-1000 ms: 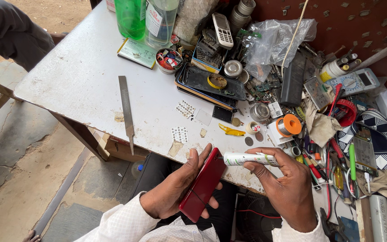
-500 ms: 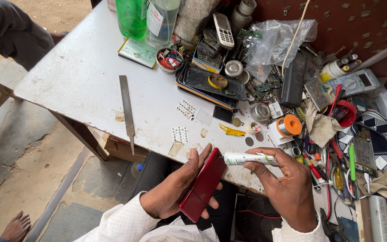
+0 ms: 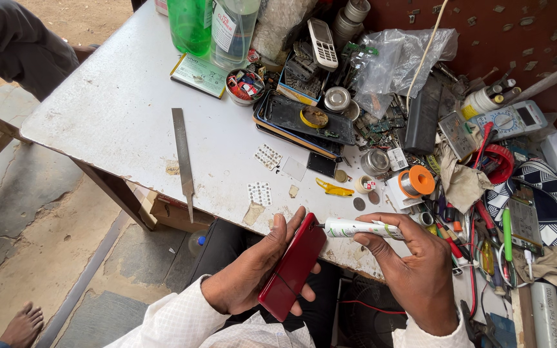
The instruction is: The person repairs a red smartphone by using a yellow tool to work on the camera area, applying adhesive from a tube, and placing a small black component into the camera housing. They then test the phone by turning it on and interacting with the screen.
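While a white work surface (image 3: 130,109) stretches out beyond the person's knees, its right half lies buried under repair clutter: a crumpled clear plastic bag (image 3: 401,58), a black tray (image 3: 304,122) of phone parts, a green bottle (image 3: 190,24) and a clear bottle (image 3: 232,29) at the far edge, a grey multimeter (image 3: 510,119), an old keypad handset (image 3: 323,44). A long metal file (image 3: 182,154) lies alone on the barer left half, its tip near the front edge. Closer in, an orange spool (image 3: 417,181) and a yellow plastic pick (image 3: 333,189) sit just beyond the hands. Below the front edge, the left hand (image 3: 249,274) is wrapped around a red phone (image 3: 291,267), tilted on its side, fingers curled over its upper edge. The right hand (image 3: 417,270) pinches a small white tube (image 3: 359,227), whose nozzle points at the phone's top corner; whether they touch cannot be told. A bare foot (image 3: 24,322) of another person shows at lower left.
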Demonstrator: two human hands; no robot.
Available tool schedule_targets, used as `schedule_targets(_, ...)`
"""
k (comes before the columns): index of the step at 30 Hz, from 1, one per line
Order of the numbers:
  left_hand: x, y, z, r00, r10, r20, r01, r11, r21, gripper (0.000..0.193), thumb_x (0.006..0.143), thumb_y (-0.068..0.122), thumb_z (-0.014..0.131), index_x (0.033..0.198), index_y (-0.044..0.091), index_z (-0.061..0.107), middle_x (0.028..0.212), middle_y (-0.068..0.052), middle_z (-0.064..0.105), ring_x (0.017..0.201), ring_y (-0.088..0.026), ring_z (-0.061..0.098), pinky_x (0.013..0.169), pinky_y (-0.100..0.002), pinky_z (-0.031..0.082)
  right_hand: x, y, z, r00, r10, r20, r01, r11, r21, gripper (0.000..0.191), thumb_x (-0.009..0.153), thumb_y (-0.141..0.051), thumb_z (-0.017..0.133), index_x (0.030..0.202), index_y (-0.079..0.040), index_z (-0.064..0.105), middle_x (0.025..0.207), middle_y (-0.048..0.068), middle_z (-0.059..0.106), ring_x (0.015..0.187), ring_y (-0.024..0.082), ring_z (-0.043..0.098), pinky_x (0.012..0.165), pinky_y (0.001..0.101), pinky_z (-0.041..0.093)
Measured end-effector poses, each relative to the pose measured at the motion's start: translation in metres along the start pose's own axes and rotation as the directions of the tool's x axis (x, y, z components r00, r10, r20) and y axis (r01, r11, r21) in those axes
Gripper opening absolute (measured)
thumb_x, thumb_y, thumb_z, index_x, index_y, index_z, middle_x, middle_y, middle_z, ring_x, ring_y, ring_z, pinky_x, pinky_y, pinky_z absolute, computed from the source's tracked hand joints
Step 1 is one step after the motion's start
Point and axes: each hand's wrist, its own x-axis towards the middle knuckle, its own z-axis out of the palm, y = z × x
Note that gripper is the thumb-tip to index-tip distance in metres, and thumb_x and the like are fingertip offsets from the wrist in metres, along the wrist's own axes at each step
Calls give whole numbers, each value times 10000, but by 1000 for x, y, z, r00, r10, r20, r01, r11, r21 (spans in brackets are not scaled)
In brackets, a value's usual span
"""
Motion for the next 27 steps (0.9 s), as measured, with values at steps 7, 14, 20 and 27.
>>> schedule_targets(7,0,-1,0,1000,1,-1,-1,1000,3,901,908,792,232,1672,390,-28,1201,-151,559,811,-192,714,650,-354,646,0,0,2,1000,-11,-5,11,1000,-18,287,820,-216,789,1067,-76,757,883,69,813,741,122,761,640,280,575)
schedule_targets(14,-1,0,1,1000,7,2,-7,1000,10,898,915,791,229,1675,389,-29,1209,-147,557,817,-187,709,652,-352,641,2,1,2,1000,9,-5,-9,1000,-17,288,819,-224,785,1068,-81,759,876,66,817,732,127,767,629,280,575)
schedule_targets(20,0,1,1,1000,-9,-7,9,1000,8,895,904,791,229,1666,394,-21,1197,-147,559,813,-189,710,648,-353,645,0,-1,2,999,-31,-10,31,998,-59,276,815,-228,793,1047,-82,763,899,70,815,772,134,778,651,286,579)
schedule_targets(27,-1,0,2,1000,1,1,-1,1000,17,901,903,798,230,1669,399,-26,1193,-145,559,818,-187,709,649,-350,643,1,-1,1,999,-33,-8,33,998,-52,285,815,-228,793,1051,-73,755,924,71,816,794,140,778,681,291,582)
